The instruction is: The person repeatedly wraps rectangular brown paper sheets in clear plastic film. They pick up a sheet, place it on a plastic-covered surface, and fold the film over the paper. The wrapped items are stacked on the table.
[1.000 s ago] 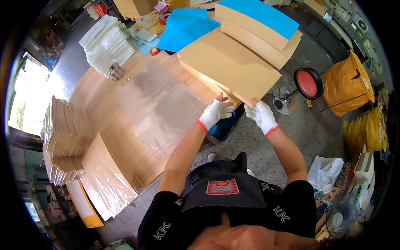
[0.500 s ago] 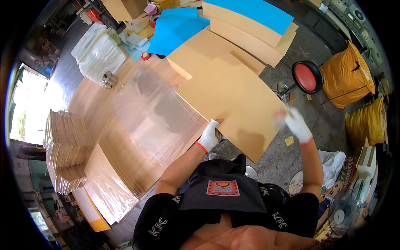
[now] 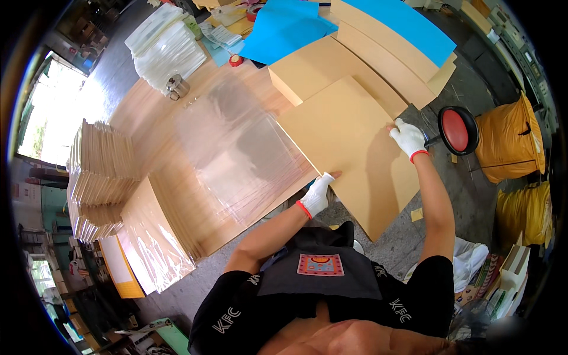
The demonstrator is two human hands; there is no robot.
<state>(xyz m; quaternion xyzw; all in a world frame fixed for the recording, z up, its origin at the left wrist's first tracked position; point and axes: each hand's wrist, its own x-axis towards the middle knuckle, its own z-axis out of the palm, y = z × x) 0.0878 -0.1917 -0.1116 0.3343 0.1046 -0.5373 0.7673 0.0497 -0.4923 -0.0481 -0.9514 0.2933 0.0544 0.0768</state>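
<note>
I hold a large square brown cardboard sheet (image 3: 349,148) flat over the table's near edge. My left hand (image 3: 316,194), in a white glove with a red cuff, grips its near left edge. My right hand (image 3: 408,139), gloved the same, grips its right edge. The sheet's left edge lies beside a clear plastic bag (image 3: 236,148) spread flat on the wooden table (image 3: 171,195). Behind the sheet a stack of brown cardboard sheets (image 3: 319,68) rests on the table.
Blue sheets (image 3: 284,26) lie over more cardboard at the back. Piles of clear bags (image 3: 163,41) and a small metal pot (image 3: 176,86) stand far left. Wrapped boards (image 3: 97,171) are stacked at the left. A red stool (image 3: 457,129) and orange sacks (image 3: 503,142) sit on the right floor.
The cardboard sheet has come off the stack and slid toward me and left. My right hand has swung out to its right edge; my left hand moved down along its near edge.
</note>
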